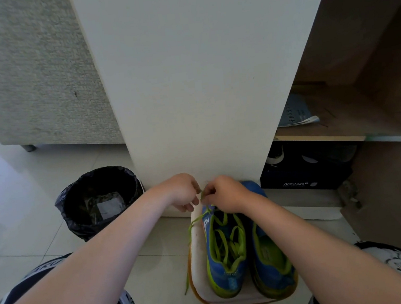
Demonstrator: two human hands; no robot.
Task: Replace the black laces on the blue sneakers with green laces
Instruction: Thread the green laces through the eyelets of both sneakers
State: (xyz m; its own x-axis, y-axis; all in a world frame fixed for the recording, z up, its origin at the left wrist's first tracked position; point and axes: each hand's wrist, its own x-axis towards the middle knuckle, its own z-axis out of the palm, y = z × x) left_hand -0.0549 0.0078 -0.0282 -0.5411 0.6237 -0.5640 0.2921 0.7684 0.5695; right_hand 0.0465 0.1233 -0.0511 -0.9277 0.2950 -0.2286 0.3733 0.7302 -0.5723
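Two blue sneakers with lime-green trim stand side by side on the floor, toes toward the wall. The left sneaker [226,255] lies partly on its side, showing its white sole. The right sneaker [270,263] stands beside it. A green lace [190,229] runs from the toe end of the left sneaker and trails down along its sole to the floor. My left hand [182,193] and my right hand [223,194] meet above the toe end, and each pinches the green lace there. No black lace is visible.
A bin lined with a black bag [100,199] stands left of the hands. A white pillar [188,91] rises directly behind the sneakers. To the right, a dark shoebox [303,178] sits under a wooden shelf [341,137]. My knees frame the bottom corners.
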